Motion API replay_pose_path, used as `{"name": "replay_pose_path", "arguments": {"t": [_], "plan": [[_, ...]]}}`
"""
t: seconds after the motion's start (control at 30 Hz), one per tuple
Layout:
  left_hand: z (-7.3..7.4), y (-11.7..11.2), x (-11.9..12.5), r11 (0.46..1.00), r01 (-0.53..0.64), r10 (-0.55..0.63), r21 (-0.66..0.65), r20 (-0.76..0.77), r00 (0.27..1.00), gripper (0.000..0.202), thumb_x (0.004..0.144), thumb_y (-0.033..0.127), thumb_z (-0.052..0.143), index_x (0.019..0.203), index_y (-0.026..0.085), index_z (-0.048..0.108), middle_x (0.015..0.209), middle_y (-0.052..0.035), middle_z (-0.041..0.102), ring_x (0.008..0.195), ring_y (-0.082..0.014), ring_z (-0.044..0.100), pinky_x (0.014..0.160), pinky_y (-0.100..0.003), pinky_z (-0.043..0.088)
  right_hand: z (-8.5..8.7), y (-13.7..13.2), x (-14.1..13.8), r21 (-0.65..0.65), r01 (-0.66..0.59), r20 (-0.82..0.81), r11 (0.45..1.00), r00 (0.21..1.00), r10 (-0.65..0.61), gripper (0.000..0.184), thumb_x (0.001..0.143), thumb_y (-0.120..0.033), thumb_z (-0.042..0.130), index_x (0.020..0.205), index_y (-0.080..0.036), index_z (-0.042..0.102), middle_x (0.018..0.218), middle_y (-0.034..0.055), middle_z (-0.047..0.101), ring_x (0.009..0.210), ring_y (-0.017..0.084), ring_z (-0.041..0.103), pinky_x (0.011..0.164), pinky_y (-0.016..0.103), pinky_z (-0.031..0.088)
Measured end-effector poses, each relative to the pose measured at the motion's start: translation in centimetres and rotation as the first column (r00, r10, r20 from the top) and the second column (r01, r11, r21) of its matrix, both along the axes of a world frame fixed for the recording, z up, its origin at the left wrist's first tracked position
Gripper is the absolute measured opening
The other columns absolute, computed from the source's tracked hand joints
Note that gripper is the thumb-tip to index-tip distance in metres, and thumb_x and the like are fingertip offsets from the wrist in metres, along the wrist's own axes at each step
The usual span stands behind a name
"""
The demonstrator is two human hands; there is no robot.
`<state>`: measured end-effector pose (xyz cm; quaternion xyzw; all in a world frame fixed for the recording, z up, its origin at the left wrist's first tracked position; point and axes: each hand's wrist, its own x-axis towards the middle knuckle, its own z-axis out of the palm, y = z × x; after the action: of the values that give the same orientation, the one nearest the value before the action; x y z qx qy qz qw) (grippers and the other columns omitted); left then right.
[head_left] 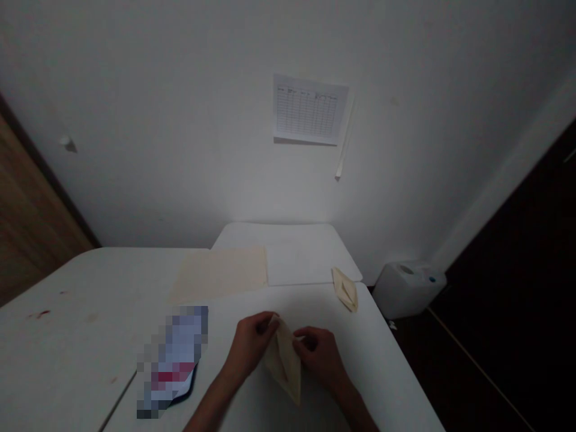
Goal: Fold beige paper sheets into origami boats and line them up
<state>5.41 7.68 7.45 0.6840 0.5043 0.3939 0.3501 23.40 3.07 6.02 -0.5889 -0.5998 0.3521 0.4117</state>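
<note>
A folded piece of cream paper (283,366) with a pointed lower end stands tilted above the white table (270,300). My left hand (251,343) pinches its upper left corner, and my right hand (317,354) grips its right side. Beyond my right hand lies a second folded cream paper (345,289), similar in shape and untouched. A flat cream sheet (219,273) lies farther ahead, to the left of my hands.
A pixelated blue, white and red object (173,360) lies left of my left hand. A white plastic jerrycan (407,289) stands on the dark floor beyond the table's right edge. A printed table sheet (310,109) hangs on the wall ahead.
</note>
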Motion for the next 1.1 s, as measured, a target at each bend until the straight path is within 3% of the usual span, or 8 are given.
{"name": "replay_pose_path", "arguments": {"t": [0.17,0.37,0.47,0.63,0.97,1.1], "plan": [[0.0,-0.3,-0.6,0.978,-0.197,0.197,0.07,0.003,0.98,0.035,0.084,0.044,0.053,0.094,0.017,0.073,0.088,-0.0054,0.075,0.074,-0.0217,0.068,0.072,-0.031,0.052,0.0,-0.7,-0.1,-0.067,0.016,-0.059,0.998,0.998,-0.02,0.035,0.08,-0.045,0.062,0.091,-0.013,0.073,0.065,0.0058,0.069,0.052,0.015,0.061,0.047,0.021,0.043],[0.1,-0.8,-1.0,0.896,-0.382,0.381,0.224,0.051,0.923,0.031,0.082,0.041,0.057,0.092,0.018,0.074,0.09,-0.0047,0.076,0.072,-0.0195,0.069,0.07,-0.028,0.053,-0.6,-1.9,-0.5,-0.16,-0.076,-0.219,0.984,0.975,0.04,0.044,0.079,-0.05,0.063,0.1,-0.012,0.067,0.066,0.0058,0.068,0.047,0.013,0.059,0.043,0.021,0.042],[0.2,-1.2,-1.0,0.86,-0.407,0.411,0.307,0.056,0.91,0.027,0.083,0.038,0.057,0.092,0.019,0.073,0.086,-0.0029,0.076,0.067,-0.0177,0.068,0.066,-0.027,0.054,-0.7,-2.3,-0.8,-0.147,-0.058,-0.243,0.987,0.97,0.021,0.042,0.077,-0.044,0.066,0.104,-0.013,0.066,0.07,0.006,0.069,0.05,0.014,0.06,0.046,0.022,0.044],[0.1,-1.6,-1.0,0.792,-0.416,0.439,0.446,0.056,0.897,0.022,0.085,0.034,0.057,0.092,0.019,0.072,0.081,-0.002,0.074,0.062,-0.0149,0.065,0.064,-0.026,0.052,-0.2,-2.7,-0.9,-0.04,-0.034,-0.141,0.999,0.99,0.028,0.034,0.072,-0.034,0.071,0.102,-0.017,0.069,0.076,0.0043,0.07,0.062,0.016,0.063,0.055,0.023,0.047],[0.7,-2.4,-0.8,0.691,-0.363,0.385,0.625,0.107,0.917,0.014,0.085,0.022,0.06,0.095,0.02,0.07,0.082,-0.0018,0.071,0.067,-0.0132,0.064,0.063,-0.024,0.051,-0.3,-2.8,-0.9,-0.044,-0.015,-0.178,0.999,0.984,0.007,0.034,0.08,-0.043,0.064,0.101,-0.017,0.069,0.08,0.007,0.071,0.064,0.017,0.063,0.057,0.025,0.048],[1.0,-2.9,-0.7,0.682,-0.357,0.381,0.639,0.107,0.919,0.013,0.086,0.02,0.059,0.094,0.02,0.069,0.082,-0.0025,0.071,0.068,-0.0137,0.064,0.064,-0.025,0.051,-0.5,-2.5,-0.8,-0.044,-0.005,-0.241,0.999,0.97,-0.006,0.033,0.08,-0.046,0.064,0.093,-0.016,0.07,0.077,0.0069,0.07,0.06,0.016,0.062,0.054,0.024,0.046]]}}
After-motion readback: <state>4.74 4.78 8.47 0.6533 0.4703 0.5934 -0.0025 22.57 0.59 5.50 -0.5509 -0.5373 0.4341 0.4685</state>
